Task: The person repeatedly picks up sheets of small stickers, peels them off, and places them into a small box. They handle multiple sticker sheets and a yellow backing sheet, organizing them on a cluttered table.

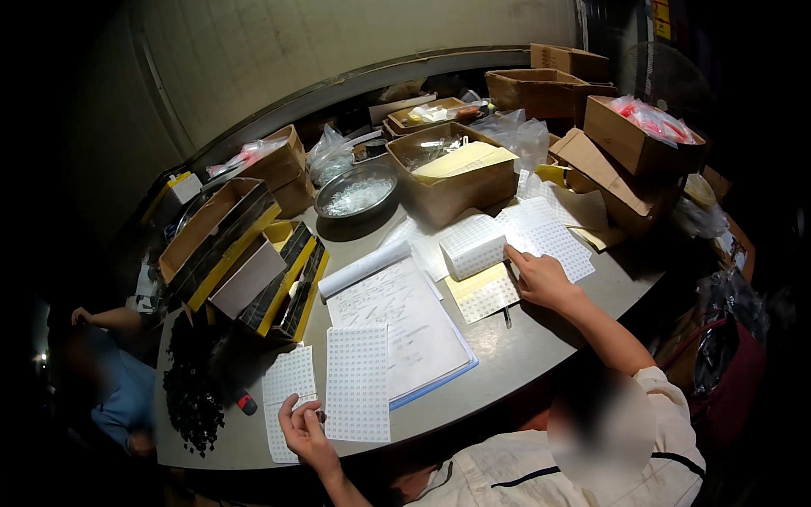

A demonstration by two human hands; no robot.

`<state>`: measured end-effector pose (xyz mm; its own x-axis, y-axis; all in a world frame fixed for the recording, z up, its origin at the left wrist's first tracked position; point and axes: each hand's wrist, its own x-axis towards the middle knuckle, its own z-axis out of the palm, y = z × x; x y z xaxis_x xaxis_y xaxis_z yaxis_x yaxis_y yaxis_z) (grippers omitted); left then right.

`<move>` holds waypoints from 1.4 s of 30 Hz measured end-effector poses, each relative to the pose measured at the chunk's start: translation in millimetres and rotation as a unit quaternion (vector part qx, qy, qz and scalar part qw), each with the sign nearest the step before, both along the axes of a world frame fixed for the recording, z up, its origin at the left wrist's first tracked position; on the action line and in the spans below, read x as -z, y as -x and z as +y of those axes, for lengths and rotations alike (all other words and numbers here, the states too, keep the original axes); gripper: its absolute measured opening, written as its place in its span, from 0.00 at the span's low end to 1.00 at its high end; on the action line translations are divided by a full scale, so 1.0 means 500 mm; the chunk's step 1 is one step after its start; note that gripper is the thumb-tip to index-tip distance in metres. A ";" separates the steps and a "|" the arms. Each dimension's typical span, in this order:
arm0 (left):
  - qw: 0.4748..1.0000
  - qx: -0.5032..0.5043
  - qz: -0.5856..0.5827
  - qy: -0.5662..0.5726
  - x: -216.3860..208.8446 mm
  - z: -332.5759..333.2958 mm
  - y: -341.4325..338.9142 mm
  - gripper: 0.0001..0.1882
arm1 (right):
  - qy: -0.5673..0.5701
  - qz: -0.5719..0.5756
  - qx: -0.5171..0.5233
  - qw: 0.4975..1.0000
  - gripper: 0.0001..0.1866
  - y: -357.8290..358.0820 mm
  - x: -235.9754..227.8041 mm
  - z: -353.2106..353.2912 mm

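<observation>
Right fingers (518, 257) grip a curled sheet (473, 256), left fingers (292, 417) curl, their hold unclear, with a blue clipboard (439, 383) between.

Pale greenish-beige wall (338, 51) behind, upright strip (158, 84) breaking it at left. Long narrow ledge (481, 61) along wall's foot, bowed by lens. Grey, smooth-topped surface (515, 363) filling middle, front edge curving. Yellow sign (661, 19) high at right, against dark area. Light falling on surface and wall, rest sinking into deep shadow; small bright light (40, 359) far left. Floor too dark to tell.
</observation>
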<state>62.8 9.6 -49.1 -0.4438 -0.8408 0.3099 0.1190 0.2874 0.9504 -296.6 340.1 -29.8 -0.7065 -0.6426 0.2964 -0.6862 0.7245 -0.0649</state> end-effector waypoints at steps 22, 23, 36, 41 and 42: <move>0.989 0.028 -0.119 0.088 0.022 -0.025 0.003 0.25 | 0.053 0.061 -0.010 0.997 0.35 0.000 0.035 -0.003; 0.980 0.040 -0.150 0.121 0.018 -0.030 0.012 0.26 | 0.053 0.043 -0.004 0.998 0.36 -0.003 0.028 0.000; 0.848 0.131 -0.392 0.332 -0.057 -0.166 0.218 0.22 | 0.094 0.034 -0.008 0.995 0.36 0.009 0.045 0.017; 0.837 0.177 -0.393 0.337 -0.040 -0.199 0.258 0.18 | 0.103 0.030 -0.015 0.994 0.32 0.012 0.045 0.027; 0.845 0.186 -0.366 0.343 -0.035 -0.203 0.260 0.18 | 0.110 0.032 -0.019 0.993 0.32 0.012 0.045 0.030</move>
<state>-67.4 -91.8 -31.5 -0.9218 -0.3351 0.1949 -0.2256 0.8725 0.4333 -302.8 354.8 -52.4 -0.6584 -0.5833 0.4757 -0.7206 0.6711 -0.1744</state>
